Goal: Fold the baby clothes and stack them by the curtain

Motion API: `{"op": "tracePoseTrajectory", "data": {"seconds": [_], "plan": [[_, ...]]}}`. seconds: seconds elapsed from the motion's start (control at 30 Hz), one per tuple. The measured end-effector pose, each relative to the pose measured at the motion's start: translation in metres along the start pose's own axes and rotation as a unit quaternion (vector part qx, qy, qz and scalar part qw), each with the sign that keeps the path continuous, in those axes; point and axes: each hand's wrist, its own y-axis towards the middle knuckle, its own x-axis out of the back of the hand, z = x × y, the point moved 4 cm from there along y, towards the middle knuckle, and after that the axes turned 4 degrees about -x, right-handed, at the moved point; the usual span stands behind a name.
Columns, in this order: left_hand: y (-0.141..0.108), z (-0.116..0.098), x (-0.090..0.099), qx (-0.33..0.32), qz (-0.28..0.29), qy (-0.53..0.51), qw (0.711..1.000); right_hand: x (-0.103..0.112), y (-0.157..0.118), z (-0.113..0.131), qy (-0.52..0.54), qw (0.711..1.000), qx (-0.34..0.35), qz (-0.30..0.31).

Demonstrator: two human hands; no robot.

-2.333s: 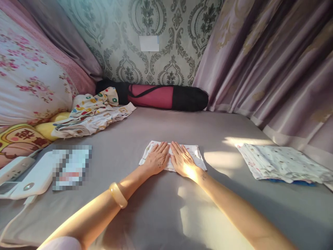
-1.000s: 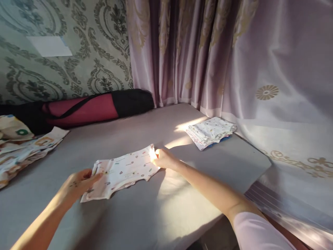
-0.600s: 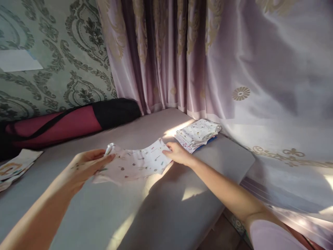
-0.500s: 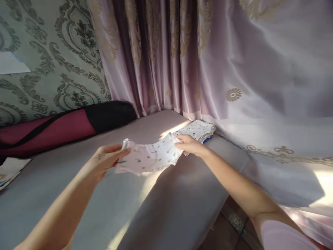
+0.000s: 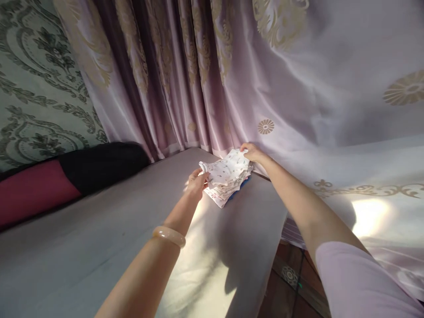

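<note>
A pair of small white printed underpants (image 5: 225, 167) is stretched between my two hands, over the top of a stack of similar folded garments (image 5: 220, 196). My left hand (image 5: 198, 180) pinches its near left corner, beside the stack. At the far right corner, my right hand (image 5: 252, 152) grips the fabric with thumb and fingers, close to the curtain. Something blue shows beneath the stack on its right side. The held piece covers most of the stack's top.
The stack rests on a grey-covered bed or bench (image 5: 132, 234) whose right edge drops to a dark tiled floor (image 5: 288, 278). Pink curtains (image 5: 205, 88) hang behind. A black and red long bag (image 5: 96, 172) lies along the patterned wall (image 5: 43, 88).
Both hands have carried the underpants right and away from me, onto the stack. The view has turned to the right.
</note>
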Motion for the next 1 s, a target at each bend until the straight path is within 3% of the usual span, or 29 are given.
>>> {"op": "tracePoseTrajectory", "data": {"seconds": [0.13, 0.33, 0.5, 0.67, 0.8, 0.9, 1.0], "plan": [[0.003, 0.019, -0.012, 0.008, 0.006, -0.032, 0.999, -0.008, 0.015, -0.009, -0.057, 0.998, 0.006, 0.011], [0.002, 0.035, -0.024, 0.008, 0.033, -0.038, 0.999, -0.016, 0.025, -0.021, -0.106, 0.994, 0.021, -0.027], [-0.002, 0.043, -0.009, 0.001, 0.006, -0.011, 1.000, -0.038, 0.016, -0.028, -0.141, 0.989, 0.049, -0.011], [-0.020, 0.038, 0.035, -0.062, 0.001, 0.100, 0.993, -0.064, 0.013, -0.023, -0.153, 0.987, 0.051, 0.002], [-0.036, 0.036, 0.088, -0.089, -0.020, 0.248, 0.964, -0.081, 0.018, -0.013, -0.146, 0.989, 0.029, 0.022], [-0.048, 0.033, 0.136, -0.127, -0.052, 0.366, 0.921, -0.092, 0.022, -0.009, -0.142, 0.989, -0.012, 0.027], [-0.064, 0.030, 0.188, -0.164, -0.067, 0.504, 0.845, -0.104, 0.025, -0.011, -0.147, 0.986, -0.059, 0.061]]}}
